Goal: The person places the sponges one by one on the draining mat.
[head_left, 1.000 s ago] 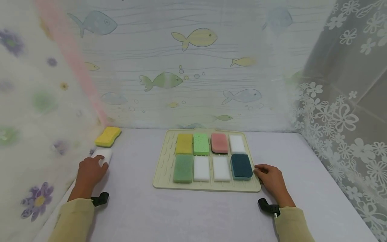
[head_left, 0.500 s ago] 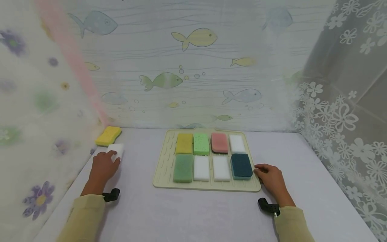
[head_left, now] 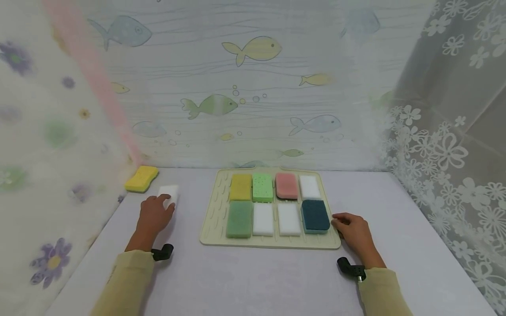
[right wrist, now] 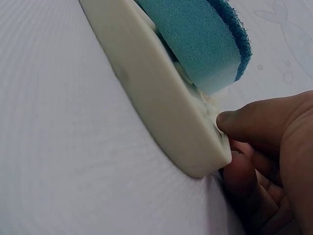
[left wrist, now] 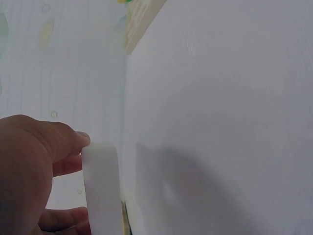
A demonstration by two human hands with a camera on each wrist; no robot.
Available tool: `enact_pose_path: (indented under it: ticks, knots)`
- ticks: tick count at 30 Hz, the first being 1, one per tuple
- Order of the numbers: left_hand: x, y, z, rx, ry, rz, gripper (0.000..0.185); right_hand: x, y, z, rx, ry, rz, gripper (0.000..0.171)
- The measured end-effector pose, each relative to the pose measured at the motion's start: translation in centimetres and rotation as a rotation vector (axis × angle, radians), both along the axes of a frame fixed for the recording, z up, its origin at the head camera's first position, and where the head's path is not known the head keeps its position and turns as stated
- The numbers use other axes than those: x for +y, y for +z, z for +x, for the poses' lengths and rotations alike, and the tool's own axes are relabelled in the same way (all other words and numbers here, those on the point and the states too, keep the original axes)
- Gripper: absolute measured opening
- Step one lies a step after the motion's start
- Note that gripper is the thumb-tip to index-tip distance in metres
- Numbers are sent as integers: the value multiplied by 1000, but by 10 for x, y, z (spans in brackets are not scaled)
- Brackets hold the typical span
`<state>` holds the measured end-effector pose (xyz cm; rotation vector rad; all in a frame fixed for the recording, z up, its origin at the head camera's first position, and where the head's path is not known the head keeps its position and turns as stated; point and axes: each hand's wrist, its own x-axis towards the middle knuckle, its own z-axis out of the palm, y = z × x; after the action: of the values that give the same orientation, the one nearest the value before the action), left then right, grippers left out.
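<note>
**Q:** Holding what, and where in the frame?

**A:** My left hand (head_left: pixel 153 216) pinches a white sponge block (head_left: pixel 168 193), thumb on one face and fingers on the other. In the head view it sits left of centre, between the yellow sponge (head_left: pixel 141 178) at the left wall and the cream tray (head_left: pixel 209 219). The block is near the tray's left edge but apart from it. The left wrist view shows the block (left wrist: pixel 101 188) edge-on, standing upright in my fingers (left wrist: pixel 58 142); whether it touches the table (head_left: pixel 253 281) cannot be told.

**Q:** State of the right hand?

**A:** My right hand (head_left: pixel 355 232) rests at the tray's lower right corner, right of centre in the head view. The right wrist view shows my thumb on top of the tray rim (right wrist: pixel 161 112) and my fingers (right wrist: pixel 244 181) curled under it, gripping the corner.

**Q:** Tray contents?

**A:** Eight sponges in two rows. Upper row, left to right: yellow, light green, pink, white. Lower row: green, white, white, dark teal sponge (head_left: pixel 315 216). The teal one lies just beside my right hand, not touching it.
</note>
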<state>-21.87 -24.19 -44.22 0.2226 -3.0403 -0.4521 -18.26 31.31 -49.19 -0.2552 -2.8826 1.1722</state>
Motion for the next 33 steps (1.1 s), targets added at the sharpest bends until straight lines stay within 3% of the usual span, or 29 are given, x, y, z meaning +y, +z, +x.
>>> enact_pose_path:
  ticks: [11,20,27,33]
  knots:
    - [26,-7,-13,33,-6,36,45,-1,-1,-1,8,5,16,36]
    - [46,-5,-20,-17,6,59,47,-1,1,0,19,11,13,35]
    - [63,3,-23,-40,6,93,47,-2,3,0,21,9,20,35]
    - [74,2,-28,-30,-15,107,46,-2,2,0,31,13,23,35]
